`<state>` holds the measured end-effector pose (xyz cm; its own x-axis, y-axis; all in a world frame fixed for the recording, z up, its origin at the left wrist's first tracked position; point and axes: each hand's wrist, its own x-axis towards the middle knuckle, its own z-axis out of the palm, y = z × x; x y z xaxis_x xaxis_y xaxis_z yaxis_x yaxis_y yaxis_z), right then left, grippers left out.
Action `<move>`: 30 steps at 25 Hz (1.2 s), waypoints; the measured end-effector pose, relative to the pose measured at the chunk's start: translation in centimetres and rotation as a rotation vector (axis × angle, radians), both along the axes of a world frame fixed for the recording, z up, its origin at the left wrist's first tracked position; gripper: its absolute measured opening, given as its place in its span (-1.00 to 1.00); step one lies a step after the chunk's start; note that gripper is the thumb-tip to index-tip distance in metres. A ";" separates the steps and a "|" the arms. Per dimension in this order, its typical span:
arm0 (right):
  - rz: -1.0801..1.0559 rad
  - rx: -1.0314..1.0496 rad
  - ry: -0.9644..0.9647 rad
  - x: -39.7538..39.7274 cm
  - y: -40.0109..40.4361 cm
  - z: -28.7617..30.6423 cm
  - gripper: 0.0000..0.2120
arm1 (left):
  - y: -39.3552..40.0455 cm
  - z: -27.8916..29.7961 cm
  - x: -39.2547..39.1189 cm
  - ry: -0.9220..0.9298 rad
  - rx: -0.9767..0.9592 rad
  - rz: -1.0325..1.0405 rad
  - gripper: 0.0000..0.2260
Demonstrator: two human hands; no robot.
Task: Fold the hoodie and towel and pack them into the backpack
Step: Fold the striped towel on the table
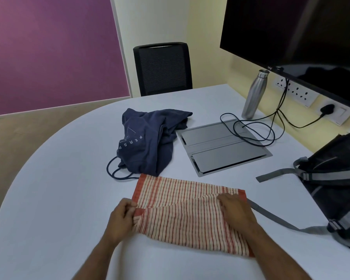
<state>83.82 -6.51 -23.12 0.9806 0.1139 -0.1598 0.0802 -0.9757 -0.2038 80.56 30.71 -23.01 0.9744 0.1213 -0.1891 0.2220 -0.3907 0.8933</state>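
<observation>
Your left hand (120,218) pinches the left edge of the red-striped towel (190,215), fingers curled round a folded corner of the cloth, while your right hand (235,212) lies flat with straight fingers pressing down on the towel's right part, near its red border. The towel lies on the pale table (59,188) right in front of you, partly folded, with one layer lapping over another along a slanting line. Just behind it, touching its far edge, the navy hoodie (150,138) lies in a crumpled heap, its white lettering showing and its drawstrings (115,170) looping out onto the table. The black backpack (335,168) sits at the right edge of the table, its grey straps (275,216) trailing toward the towel; you cannot tell whether it is open or what it holds. Farther back a grey cable box lid (222,146) is set into the table, with black cables (251,128) coiled over it, and a steel bottle (255,93) stands upright under the dark monitor (291,31). A black chair (162,67) stands beyond the table.
</observation>
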 end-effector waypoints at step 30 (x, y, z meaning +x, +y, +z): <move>0.182 0.071 -0.265 -5.6 -1.9 1.7 -0.79 | 1.8 4.4 -2.1 0.025 -0.188 0.031 -0.67</move>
